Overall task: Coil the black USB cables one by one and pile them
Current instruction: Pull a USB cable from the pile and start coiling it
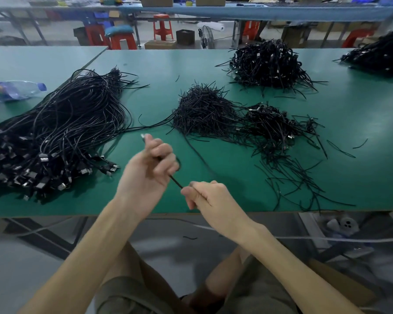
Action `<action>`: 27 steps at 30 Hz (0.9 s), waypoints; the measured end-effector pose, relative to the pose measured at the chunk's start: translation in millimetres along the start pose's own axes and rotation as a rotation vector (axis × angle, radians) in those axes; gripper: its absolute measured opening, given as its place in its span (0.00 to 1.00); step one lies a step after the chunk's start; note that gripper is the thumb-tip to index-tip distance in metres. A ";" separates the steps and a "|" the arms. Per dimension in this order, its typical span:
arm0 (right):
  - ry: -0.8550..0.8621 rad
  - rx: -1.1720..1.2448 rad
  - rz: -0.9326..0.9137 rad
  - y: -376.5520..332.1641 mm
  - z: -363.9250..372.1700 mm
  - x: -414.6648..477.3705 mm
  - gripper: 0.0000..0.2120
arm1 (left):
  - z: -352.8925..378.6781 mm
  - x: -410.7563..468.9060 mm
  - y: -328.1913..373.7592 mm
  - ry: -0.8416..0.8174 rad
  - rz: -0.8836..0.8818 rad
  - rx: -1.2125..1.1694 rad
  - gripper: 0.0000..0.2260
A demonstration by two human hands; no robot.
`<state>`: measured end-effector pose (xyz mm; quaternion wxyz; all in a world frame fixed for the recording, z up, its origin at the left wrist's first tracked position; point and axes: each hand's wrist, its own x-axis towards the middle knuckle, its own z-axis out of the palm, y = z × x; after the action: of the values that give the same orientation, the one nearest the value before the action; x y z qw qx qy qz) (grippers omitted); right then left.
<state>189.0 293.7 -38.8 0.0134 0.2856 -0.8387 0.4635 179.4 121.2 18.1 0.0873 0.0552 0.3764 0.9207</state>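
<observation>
No legible text, brand or number anywhere, colourful label [2,91] on the clear plastic water bottle [21,89] lying on the green desk [159,64] too blurred to read

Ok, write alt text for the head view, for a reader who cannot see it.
A person's left hand and right hand both grip one black USB cable above the near edge of a green table. A big bundle of loose cables lies to the left beside a plastic bottle; smaller tangled black heaps lie ahead and right.
</observation>
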 end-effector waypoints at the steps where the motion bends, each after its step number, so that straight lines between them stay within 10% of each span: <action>1: -0.001 -0.065 0.015 6.3 -3.5 2.2 0.21 | -3.0 0.6 9.3 0.005 0.011 0.028 0.16; 10: 0.143 -0.009 0.091 9.5 -18.9 34.9 0.27 | -26.7 -8.9 -19.7 -0.223 -0.050 1.496 0.18; 20: 0.103 -0.057 0.039 2.6 14.1 13.8 0.19 | -10.1 2.6 -14.2 0.024 0.015 0.049 0.16; 22: 0.071 -0.138 0.089 13.5 2.8 21.9 0.18 | -12.3 2.6 -4.1 0.039 0.040 0.087 0.16; 27: 0.061 -0.426 0.007 17.3 -29.7 45.1 0.18 | -21.8 -7.2 -21.3 -0.129 0.105 1.155 0.16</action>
<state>135.5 303.0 -22.3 0.0970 0.2592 -0.9179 0.2843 185.4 119.8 -12.6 0.0200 0.1683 0.8083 0.5639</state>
